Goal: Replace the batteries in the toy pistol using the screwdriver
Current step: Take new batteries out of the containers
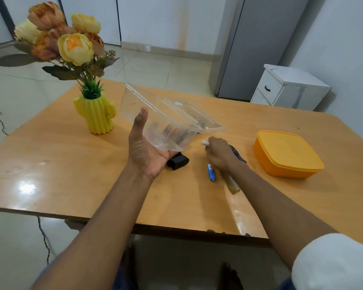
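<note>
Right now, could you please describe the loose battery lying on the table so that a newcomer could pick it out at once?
Start at the orange lidded container on the right of the wooden table, then look left, past the right hand. Just below that hand's knuckles a small blue-and-white battery lies flat on the wood. It is the only blue cylinder there; the yellowish screwdriver handle beside it is longer and translucent.

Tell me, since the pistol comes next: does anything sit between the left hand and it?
Yes. The left hand holds a tilted clear tub over the black pistol, which peeks out beneath palm and tub. The right hand grips a battery.
</note>
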